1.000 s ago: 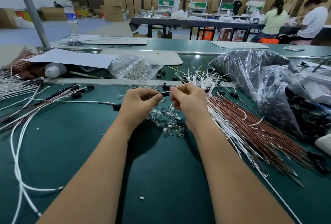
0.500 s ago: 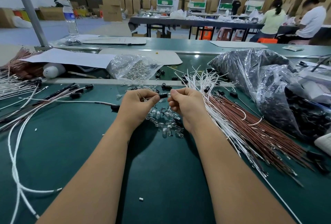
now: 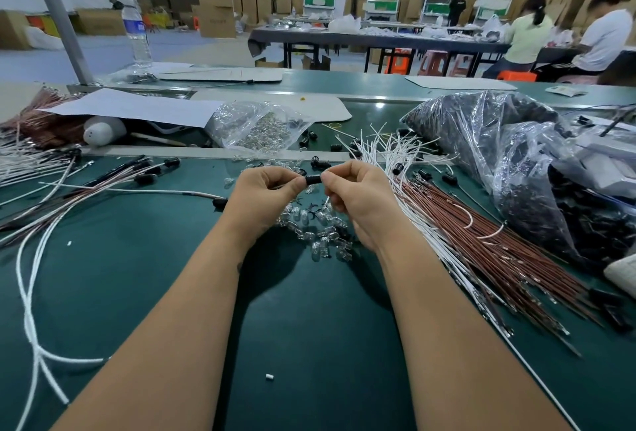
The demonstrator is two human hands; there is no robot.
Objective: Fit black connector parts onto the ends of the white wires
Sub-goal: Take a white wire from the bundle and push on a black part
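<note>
A small black connector part sits between my two hands above the green table. My left hand pinches its left end with curled fingers. My right hand pinches its right end, and a thin white wire shows under that hand's fingers. Loose white wires fan out just right of my right hand. Finished wires with black ends lie at the left. Loose black connector parts lie scattered behind my hands.
Small clear bulbs are heaped under my hands. A bundle of brown wires runs to the right. A large plastic bag of black parts fills the right side. A clear bag of bulbs lies behind. People sit at a far table.
Both hands stay together on the black connector part; they have shifted only slightly, with the fingertips closing in on its two ends.
</note>
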